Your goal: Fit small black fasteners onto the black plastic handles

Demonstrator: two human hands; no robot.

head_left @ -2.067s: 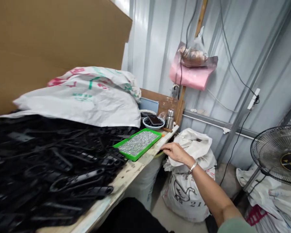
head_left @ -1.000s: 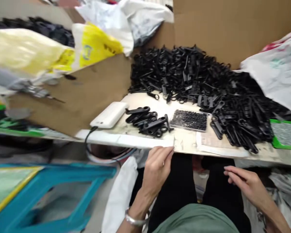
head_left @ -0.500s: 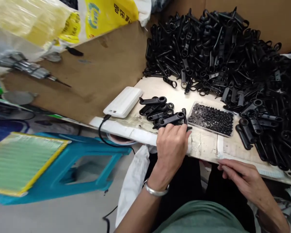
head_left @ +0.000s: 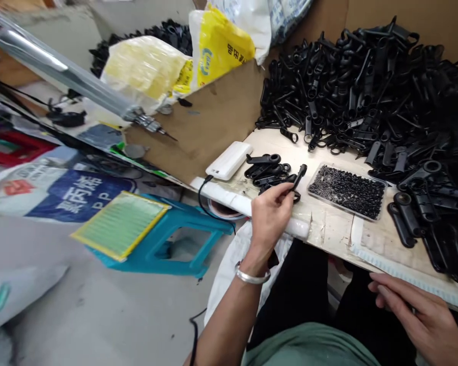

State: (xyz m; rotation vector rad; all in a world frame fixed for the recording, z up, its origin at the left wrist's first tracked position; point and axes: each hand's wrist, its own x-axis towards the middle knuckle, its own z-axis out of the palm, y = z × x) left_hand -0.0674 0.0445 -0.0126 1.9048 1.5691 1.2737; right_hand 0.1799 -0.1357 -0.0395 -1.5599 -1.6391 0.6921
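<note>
My left hand, with a silver bangle on the wrist, is closed on a black plastic handle part lifted just above a small pile of the same parts near the table's front edge. My right hand rests low over my lap below the table edge, fingers stretched out and holding nothing. A clear shallow tray of small black screws lies to the right of the held part. A big heap of black handle parts covers the back and right of the table.
A white power bank with a black cable lies at the table's left corner beside a cardboard sheet. A blue plastic stool carrying a yellow-framed green tray stands on the floor to the left. Yellow and white sacks sit behind.
My left hand has picked one black handle part up from the small pile. My right hand has dropped lower towards my lap. The view has swung left and down.
</note>
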